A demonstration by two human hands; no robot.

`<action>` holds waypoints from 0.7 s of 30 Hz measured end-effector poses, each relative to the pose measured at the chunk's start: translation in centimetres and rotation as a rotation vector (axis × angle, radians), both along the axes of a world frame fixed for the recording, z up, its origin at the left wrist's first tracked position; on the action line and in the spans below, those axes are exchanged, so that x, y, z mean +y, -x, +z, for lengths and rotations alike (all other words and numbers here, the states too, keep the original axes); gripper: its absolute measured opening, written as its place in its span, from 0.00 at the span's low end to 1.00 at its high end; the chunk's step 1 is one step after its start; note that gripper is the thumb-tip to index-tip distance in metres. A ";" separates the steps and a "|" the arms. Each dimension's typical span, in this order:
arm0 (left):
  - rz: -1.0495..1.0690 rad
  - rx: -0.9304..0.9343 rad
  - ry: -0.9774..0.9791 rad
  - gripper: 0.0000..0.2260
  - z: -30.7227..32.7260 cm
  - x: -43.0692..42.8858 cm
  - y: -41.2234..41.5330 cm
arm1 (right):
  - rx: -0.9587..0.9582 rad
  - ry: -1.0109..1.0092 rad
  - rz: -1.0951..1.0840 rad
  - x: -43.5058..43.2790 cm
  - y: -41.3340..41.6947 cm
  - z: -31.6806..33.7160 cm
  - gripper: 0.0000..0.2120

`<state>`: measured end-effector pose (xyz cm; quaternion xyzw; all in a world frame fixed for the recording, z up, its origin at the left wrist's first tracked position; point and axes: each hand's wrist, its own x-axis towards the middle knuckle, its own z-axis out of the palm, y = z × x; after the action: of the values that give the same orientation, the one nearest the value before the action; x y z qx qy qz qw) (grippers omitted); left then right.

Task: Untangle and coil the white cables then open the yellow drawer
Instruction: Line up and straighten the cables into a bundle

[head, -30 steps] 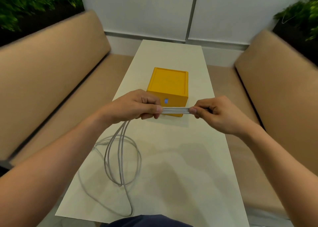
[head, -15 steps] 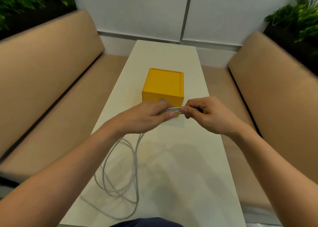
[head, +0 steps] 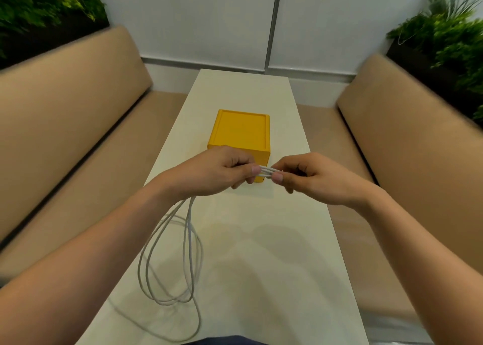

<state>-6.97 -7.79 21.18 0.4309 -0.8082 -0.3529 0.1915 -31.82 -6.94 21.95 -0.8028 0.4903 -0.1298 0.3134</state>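
Note:
Several strands of white cable run bunched between my two hands, above the table. My left hand pinches the bundle from the left and my right hand pinches it from the right, a short gap apart. From under my left hand the cable hangs down in long loops that lie on the near left of the white table. The yellow drawer box stands shut just behind my hands, its front partly hidden by my fingers.
Tan padded benches flank the narrow table on both sides. Green plants stand behind the backrests in the far corners. A white wall closes the far end. The cable loops reach close to the near table edge.
My hands stood apart with a stretch of cable between them, came together, and now stand slightly apart again. The hanging loops have swung and shifted on the table.

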 end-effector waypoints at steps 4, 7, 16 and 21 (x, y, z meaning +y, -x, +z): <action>0.045 -0.043 0.078 0.13 0.4 0.0 -0.6 | -0.003 -0.142 0.066 -0.2 0.4 0.5 0.12; 0.053 -0.124 0.101 0.13 0.2 0.1 -1.1 | -0.029 -0.052 0.035 -0.2 0.2 0.3 0.10; 0.064 -0.088 0.125 0.13 0.6 -0.2 -2.0 | -0.016 0.050 0.026 -1.1 -0.2 0.6 0.12; 0.046 -0.018 0.091 0.12 0.6 -0.2 -2.1 | -0.130 0.088 -0.016 -1.1 0.1 0.5 0.07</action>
<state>-4.85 -8.01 21.74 0.4435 -0.8149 -0.3073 0.2117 -31.90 -8.00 22.45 -0.8019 0.4691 -0.2056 0.3077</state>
